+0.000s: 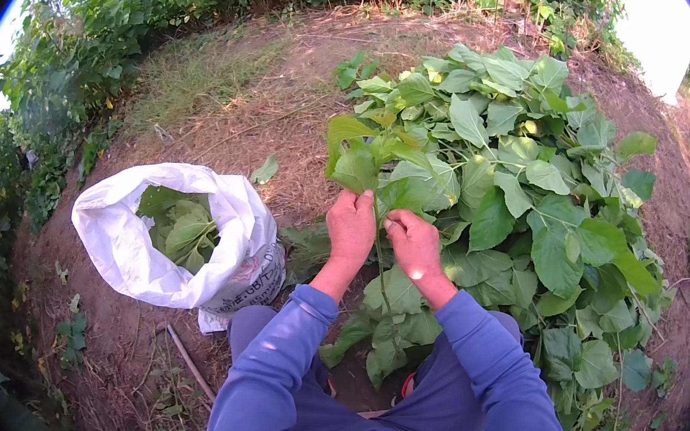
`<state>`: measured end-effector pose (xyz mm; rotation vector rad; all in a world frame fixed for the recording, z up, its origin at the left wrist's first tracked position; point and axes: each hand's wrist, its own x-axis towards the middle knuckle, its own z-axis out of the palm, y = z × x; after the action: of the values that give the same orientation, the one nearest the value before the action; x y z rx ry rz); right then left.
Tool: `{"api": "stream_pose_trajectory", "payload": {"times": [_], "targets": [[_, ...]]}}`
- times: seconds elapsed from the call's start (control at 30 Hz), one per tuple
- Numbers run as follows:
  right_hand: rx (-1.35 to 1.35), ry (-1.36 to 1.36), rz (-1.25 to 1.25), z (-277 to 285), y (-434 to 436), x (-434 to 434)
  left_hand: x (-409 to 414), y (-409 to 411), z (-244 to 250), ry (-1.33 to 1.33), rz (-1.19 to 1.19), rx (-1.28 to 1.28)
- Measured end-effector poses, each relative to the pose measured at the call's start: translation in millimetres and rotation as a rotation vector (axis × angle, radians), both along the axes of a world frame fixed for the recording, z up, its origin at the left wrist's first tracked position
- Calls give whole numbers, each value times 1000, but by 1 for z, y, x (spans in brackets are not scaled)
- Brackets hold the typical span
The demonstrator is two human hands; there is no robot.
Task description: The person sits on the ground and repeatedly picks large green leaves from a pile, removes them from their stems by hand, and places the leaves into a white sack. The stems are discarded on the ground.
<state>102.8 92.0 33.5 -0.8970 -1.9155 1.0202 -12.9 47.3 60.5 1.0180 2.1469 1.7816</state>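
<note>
A leafy green branch (380,263) stands upright between my knees, its stem bare below my hands and its large leaves at the top. My left hand (349,223) grips it near the upper leaves. Just to the right and slightly lower, my right hand (414,242) has its thumb and fingertips pinched at a leaf stalk beside the stem; the exact hold is partly hidden. A big heap of cut leafy branches (508,176) lies on the right. At the left, a white woven sack (122,268) with a rolled rim stands open, with loose green leaves (187,231) inside.
A thin wooden stick (190,364) lies on the soil left of my legs. One loose leaf (264,170) rests on dry grass behind the sack. More leaves lie on the ground between my feet. Dense green plants (87,60) border the ground at the back and left.
</note>
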Motion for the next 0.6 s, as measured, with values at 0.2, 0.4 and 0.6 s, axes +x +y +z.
{"api": "stream_pose_trajectory", "payload": {"times": [0.2,0.4,0.6], "targets": [[-70,204,-11,-13,12,-5,29,-9,-19,13,-33,-48],[-310,246,42,-12,20,-3,38,-16,-21,-5,-75,-67],[-566,406,169,-22,28,-4,37,-18,-36,-19,-118,-137]]}}
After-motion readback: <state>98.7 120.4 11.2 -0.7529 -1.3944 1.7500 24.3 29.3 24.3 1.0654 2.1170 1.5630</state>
